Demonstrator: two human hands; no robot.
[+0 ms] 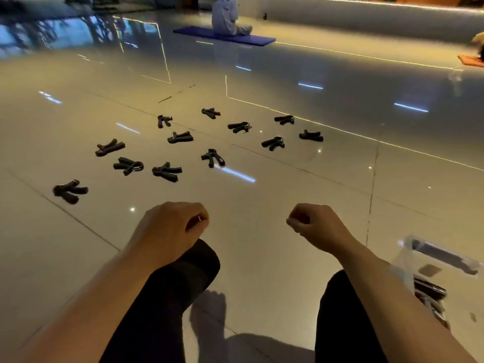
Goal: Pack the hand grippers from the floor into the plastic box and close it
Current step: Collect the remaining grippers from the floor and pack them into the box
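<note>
Glossy tiled floor, hand grippers scattered well ahead. Left hand and right hand hover, fingers curled, holding nothing. Plastic box low right (some already inside, seemingly). Packing barely begun; next, reach forward for the nearest.

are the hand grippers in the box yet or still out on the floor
Mostly out: about twelve hand grippers lie scattered on the floor. The plastic box holds some dark items, unclear what.
</note>
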